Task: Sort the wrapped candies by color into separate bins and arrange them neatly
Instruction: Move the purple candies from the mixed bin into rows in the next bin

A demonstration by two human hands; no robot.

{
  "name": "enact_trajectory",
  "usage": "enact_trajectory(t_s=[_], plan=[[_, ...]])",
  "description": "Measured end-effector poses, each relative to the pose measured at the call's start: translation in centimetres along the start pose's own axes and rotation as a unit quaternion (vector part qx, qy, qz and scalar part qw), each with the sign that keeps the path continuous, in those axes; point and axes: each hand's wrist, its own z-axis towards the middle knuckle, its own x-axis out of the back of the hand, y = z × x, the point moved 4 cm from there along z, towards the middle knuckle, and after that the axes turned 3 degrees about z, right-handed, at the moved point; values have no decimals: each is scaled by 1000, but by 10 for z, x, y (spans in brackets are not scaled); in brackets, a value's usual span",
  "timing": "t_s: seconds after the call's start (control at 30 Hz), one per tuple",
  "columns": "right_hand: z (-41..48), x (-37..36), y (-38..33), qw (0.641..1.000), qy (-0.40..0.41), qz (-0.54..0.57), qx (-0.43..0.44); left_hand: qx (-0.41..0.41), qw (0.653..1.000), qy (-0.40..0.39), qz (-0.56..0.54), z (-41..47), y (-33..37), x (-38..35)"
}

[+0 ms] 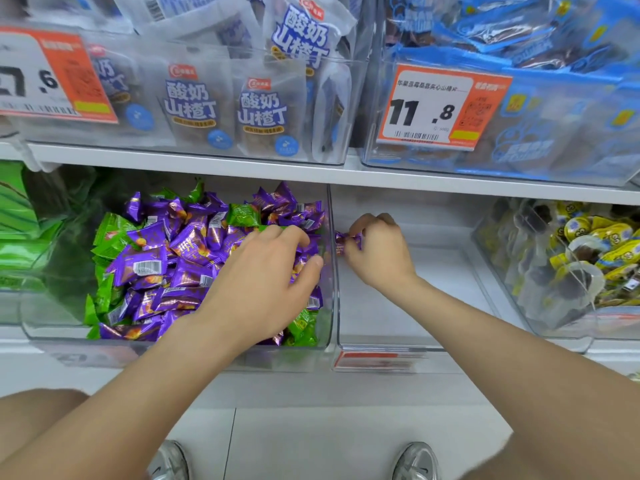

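**A:** Purple candies [194, 251] are lying heaped in the left bin [173, 351], with green candies [110, 237] crowding the pile's nine o'clock edge and peeking out at six.

**B:** And the left hand [270, 268] is resting on that heap at its three o'clock side, fingers bending over the purple ones. I cannot tell whether it is clasping any.

**A:** Right hand [377, 251] is working in the right bin [398, 306], at three o'clock of the mix.

**B:** It is pinching one purple candy [348, 242] between thumb and fingertips, at the hand's nine o'clock, just beside the left bin's wall.
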Motion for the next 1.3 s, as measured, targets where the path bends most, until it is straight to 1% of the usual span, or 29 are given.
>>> enact_trajectory(t_s=[0.07,0.13,0.2,0.23,0.27,0.3,0.37,0.4,0.47,0.53,0.6,0.67,0.77,0.83,0.9,1.0,1.1,1.17,1.2,1.3], plan=[[-13,22,-24,998,13,69,5,25,999,28,13,-6,-6,11],[-38,43,-56,992,15,120,40,69,995,45,53,-15,-18,21],[-66,58,-84,986,35,127,99,132,983,20,126,-23,-29,27],[-78,61,-99,983,44,114,135,169,972,-6,162,-28,-36,30],[-88,60,-112,980,36,101,169,200,961,-35,186,-33,-43,32],[-95,55,-124,975,7,97,201,220,954,-61,197,-38,-50,34],[-101,37,-142,959,-89,92,253,225,951,-107,183,-44,-64,36],[-103,27,-147,952,-131,79,265,221,954,-127,160,-46,-69,36],[-104,11,-153,944,-195,54,261,206,961,-155,99,-48,-78,37],[-102,-2,-155,932,-258,40,251,173,973,-143,62,-47,-82,41],[-98,-11,-154,929,-288,15,232,139,983,-113,39,-46,-83,44],[-91,-15,-154,938,-276,3,211,124,988,-92,16,-46,-85,44],[-85,-16,-157,937,-281,2,205,122,991,-62,-17,-48,-91,44],[-83,-15,-159,943,-277,19,183,117,993,-25,-22,-48,-92,47],[-82,-16,-160,953,-254,35,158,112,993,18,-13,-48,-89,52],[-79,-18,-159,969,-193,40,151,135,988,66,-41,-48,-88,56],[-72,-3,-157,981,-100,107,130,148,979,111,-87,-46,-86,62],[-71,16,-157,979,-28,153,130,163,973,112,-121,-46,-83,65],[-71,24,-156,974,-7,184,134,171,969,100,-145,-45,-82,63],[-80,42,-158,941,22,280,187,192,946,47,-258,-45,-78,55]])
